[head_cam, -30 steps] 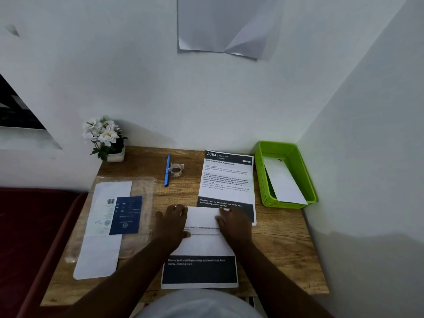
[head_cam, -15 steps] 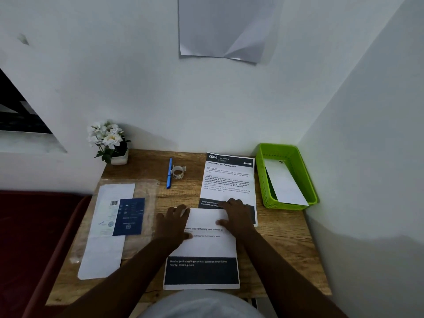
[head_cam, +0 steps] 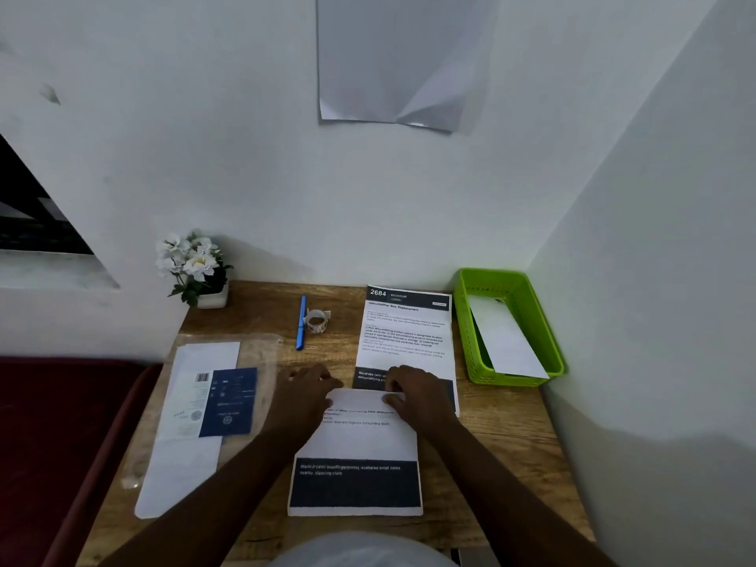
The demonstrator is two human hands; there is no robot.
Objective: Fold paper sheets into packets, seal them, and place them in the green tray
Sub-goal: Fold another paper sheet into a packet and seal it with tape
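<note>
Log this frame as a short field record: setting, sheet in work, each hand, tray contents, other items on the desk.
setting: wooden desk in a white corner
sheet in work: printed sheet, top part folded toward the person
left hand: on the fold's left end; grip unclear
right hand: pinches the fold's right end
green tray: one white folded packet
other items: second printed sheet, blue pen, sticker roll, flower pot
</note>
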